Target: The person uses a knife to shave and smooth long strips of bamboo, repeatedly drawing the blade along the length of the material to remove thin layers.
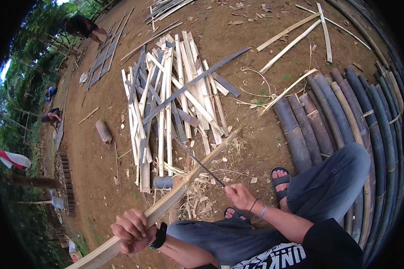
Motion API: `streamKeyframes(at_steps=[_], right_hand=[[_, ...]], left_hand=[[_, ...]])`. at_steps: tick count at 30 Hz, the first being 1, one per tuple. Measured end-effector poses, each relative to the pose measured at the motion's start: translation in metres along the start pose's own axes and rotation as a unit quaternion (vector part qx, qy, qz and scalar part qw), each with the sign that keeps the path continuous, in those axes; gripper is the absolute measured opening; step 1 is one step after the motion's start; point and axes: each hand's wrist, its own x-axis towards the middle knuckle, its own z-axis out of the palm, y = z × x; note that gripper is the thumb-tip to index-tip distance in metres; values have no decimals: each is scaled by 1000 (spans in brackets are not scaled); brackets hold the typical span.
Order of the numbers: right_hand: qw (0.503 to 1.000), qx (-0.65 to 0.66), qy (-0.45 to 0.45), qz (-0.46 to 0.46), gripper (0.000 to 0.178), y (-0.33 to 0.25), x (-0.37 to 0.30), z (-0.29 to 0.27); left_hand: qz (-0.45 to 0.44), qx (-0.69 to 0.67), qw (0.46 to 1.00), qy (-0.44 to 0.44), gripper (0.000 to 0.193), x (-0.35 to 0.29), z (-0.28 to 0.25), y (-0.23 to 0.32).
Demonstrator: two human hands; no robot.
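Observation:
A long split bamboo strip (168, 202) slants from the lower left up toward the middle. My left hand (131, 229), with a black band at the wrist, is closed round its lower part. In my right hand (241, 196) is a long, thin, dark-bladed knife (204, 167), gripped by its handle, which the fingers mostly hide. Its blade crosses the strip near the strip's upper end; whether the edge touches it, I cannot tell. Under the strip stands a wooden post (178, 180), partly covered. Pale shavings (201, 197) litter the ground beside it.
A loose pile of split bamboo strips (166, 98) lies just ahead. Thick dark bamboo poles (345, 114) are stacked along my right. A short bamboo piece (103, 132) rests on the dirt to the left. At the far left, a person (81, 27) bends over a bamboo frame (107, 51).

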Motion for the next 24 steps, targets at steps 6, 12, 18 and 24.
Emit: streamKeyframes(at_steps=[6,12,18,24], right_hand=[[998,-66,24,-4,70,8,25,-18],[999,4,12,42,68,-28,-7,5],[994,-85,56,43,68,20,10,-27],[998,-48,33,24,73,-11,-14,-4]], left_hand=[[10,25,999,25,41,-4,-3,2],[7,26,999,18,41,-5,2,1],[8,40,999,7,41,1,16,-3],[24,31,999,29,41,-1,9,-1]])
